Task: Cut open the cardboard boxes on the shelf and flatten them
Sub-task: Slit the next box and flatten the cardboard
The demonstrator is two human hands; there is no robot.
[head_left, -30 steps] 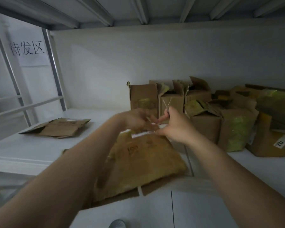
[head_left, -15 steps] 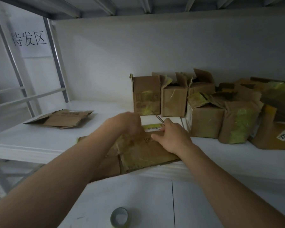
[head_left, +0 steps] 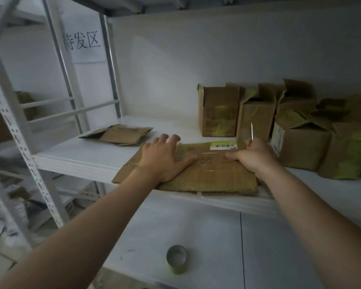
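- Task item: one flattened box point(head_left: 213, 174) lies at the front edge of the shelf point(head_left: 81, 157), its near edge slightly overhanging. A barcode label sits at its far edge.
- Left hand point(head_left: 165, 157): fingers straight and spread wide, palm down on the left part of this box. Judged purpose: pressing the card flat.
- Right hand point(head_left: 256, 155): curled round a thin tool point(head_left: 251, 131), thumb stretched onto the card. The tool's tip points up, clear of the card, which probably keeps it out of the way while pressing.
- A second flattened box point(head_left: 119, 135) lies further left on the same shelf, well apart from the hands; probably a stacking spot for finished pieces.
- Upright boxes point(head_left: 219, 113) stand in a cluster at the right rear, touching one another, top flaps open. Their contents cannot be seen from this angle.
- These upright boxes appear not yet flattened, so most of the task remains.
- A tape roll point(head_left: 176, 258) stands on the white surface below the shelf.
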